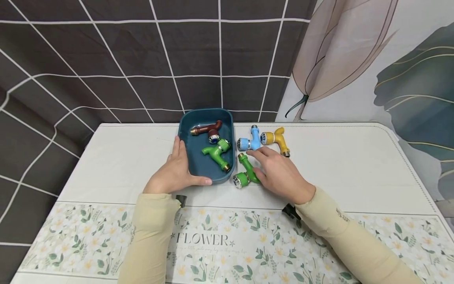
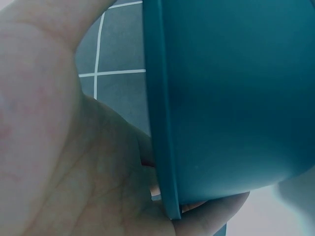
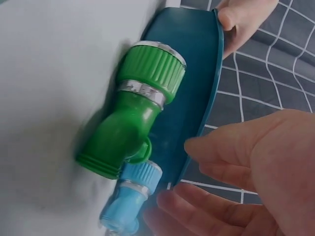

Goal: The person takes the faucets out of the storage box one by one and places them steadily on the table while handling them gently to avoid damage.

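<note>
Dark gridded cloth (image 1: 195, 47) backs a white tabletop (image 1: 330, 169). Above that surface, the fingers of the right hand (image 1: 281, 173) are spread, thumb and forefinger apart with nothing pinched between them; whether the thumb touches the loose green tap (image 1: 249, 171) I cannot tell. That tap lies on its side just right of the basin (image 1: 193, 161), about midway between the tabletop's far left and far right corners, set back from the far edge. Its long axis slants: the brass-coloured threaded end points to the far edge, leaning left, the other end runs under the hand toward the near right, and the ribbed knob juts to the near left. It looks like glossy plastic, so it should be light, stiff, a little slippery and hardly fragile; the body between knob and thread seems the surest hold. Nearer the far edge lie the blue tap (image 1: 255, 141) and the yellow tap (image 1: 280, 139). Across the basin, the left hand (image 1: 173, 167) spreads its fingers along the left wall, thumb at the near rim. Inside are a brown tap (image 1: 208, 128) and a second green tap (image 1: 214, 154).
</note>
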Demonstrator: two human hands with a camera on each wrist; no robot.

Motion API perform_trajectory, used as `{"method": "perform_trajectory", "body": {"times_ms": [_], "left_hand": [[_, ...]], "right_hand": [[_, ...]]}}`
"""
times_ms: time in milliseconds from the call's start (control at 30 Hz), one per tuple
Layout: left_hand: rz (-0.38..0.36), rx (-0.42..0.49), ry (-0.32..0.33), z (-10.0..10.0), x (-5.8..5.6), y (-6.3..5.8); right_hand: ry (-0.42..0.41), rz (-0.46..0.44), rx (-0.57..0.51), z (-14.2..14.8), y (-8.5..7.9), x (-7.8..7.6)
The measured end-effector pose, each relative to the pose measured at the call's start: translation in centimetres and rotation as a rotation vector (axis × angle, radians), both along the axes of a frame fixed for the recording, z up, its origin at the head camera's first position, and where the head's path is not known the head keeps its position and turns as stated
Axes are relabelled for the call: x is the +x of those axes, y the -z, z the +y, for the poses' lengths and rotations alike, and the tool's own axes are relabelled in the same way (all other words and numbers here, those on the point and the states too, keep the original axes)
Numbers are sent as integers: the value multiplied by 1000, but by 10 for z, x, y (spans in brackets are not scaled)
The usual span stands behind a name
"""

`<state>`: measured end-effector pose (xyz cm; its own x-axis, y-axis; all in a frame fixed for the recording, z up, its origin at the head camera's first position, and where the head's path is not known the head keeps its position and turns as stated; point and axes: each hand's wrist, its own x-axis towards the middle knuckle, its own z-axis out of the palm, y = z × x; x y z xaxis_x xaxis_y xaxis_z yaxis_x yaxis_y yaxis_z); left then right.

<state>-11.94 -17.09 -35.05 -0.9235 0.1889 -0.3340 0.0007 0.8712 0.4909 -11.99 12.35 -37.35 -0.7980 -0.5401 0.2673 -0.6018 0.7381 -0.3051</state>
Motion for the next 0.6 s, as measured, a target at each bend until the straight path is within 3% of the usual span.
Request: {"method": "perform_trajectory", "body": {"times_ms": [600], "left_hand": [[0,-2,0,0,0,0]], "right_hand": [[-3,-5,-64,-12,-17,-12]]}}
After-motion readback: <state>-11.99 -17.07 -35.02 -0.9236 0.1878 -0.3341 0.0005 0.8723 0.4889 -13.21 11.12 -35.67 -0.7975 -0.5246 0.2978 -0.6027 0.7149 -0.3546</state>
